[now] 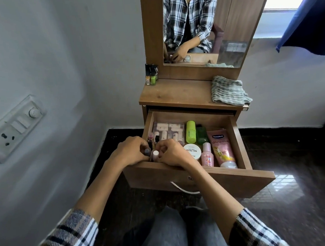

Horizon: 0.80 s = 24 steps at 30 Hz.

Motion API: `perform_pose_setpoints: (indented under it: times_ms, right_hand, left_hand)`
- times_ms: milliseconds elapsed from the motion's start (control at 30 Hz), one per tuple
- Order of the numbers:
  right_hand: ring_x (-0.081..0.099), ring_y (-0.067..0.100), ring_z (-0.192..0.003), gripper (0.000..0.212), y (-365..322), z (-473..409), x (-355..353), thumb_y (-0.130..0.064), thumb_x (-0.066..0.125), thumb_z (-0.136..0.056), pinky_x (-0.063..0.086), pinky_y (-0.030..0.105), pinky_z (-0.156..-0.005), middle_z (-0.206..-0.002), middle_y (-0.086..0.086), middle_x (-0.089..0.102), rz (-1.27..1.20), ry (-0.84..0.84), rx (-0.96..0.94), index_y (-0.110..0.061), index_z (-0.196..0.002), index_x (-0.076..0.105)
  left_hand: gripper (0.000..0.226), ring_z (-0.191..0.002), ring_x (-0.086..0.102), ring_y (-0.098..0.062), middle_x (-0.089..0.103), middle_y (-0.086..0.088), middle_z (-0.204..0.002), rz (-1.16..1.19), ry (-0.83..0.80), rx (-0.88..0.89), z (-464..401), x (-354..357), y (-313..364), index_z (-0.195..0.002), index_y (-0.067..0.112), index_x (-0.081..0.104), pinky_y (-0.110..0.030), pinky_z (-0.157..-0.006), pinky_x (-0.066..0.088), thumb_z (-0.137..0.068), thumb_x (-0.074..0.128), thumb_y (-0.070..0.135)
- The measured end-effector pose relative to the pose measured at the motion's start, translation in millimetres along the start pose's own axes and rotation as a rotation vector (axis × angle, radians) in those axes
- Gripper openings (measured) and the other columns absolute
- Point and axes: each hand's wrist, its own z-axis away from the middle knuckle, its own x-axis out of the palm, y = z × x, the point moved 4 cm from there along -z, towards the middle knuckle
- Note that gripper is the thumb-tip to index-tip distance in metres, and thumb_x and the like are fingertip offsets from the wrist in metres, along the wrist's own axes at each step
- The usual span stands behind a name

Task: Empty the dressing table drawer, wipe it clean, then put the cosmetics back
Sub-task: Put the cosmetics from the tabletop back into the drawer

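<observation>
Head view, frame centre: we saw left hand (130,151) and right hand (171,154) pinching small white-capped bottles (155,154) inside the open brown wooden drawer (239,136)

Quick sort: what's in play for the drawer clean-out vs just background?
Job:
drawer
Vaseline tube
lime-green bottle
nail polish remover jar
pink bottle
striped cloth
left hand and right hand, on small bottles

Background:
mirror
wall switchboard
blue curtain
</observation>
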Motion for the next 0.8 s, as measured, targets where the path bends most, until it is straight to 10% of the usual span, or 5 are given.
perform_pose_setpoints:
  times_ms: [333,800]
  right_hand:
    - [0.041,0.003,-0.051,0.021,3.8,-5.0,5.6,-0.014,0.070,-0.079,0.031,0.005,-0.043,-0.057,-0.010,0.047,-0.066,-0.032,0.001,-0.025,-0.067,0.056]
    - [0.041,0.002,-0.055,0.022,4.4,-5.8,6.0,-0.004,0.062,-0.083,0.034,0.003,-0.044,-0.061,-0.009,0.048,-0.149,-0.149,0.074,-0.016,-0.069,0.052]
  left_hand:
    - [0.028,-0.086,0.052,-0.019,0.052,0.005,-0.081,-0.204,-0.073,0.042,-1.2,-0.6,14.8,-0.067,0.031,0.043,-0.036,-0.078,0.032,-0.081,0.067,0.028]
    - [0.010,-0.084,0.060,-0.012,0.065,0.008,-0.085,-0.181,-0.045,0.092,0.3,-4.9,16.0,-0.086,0.027,0.070,-0.037,-0.086,0.044,-0.077,0.073,0.031]
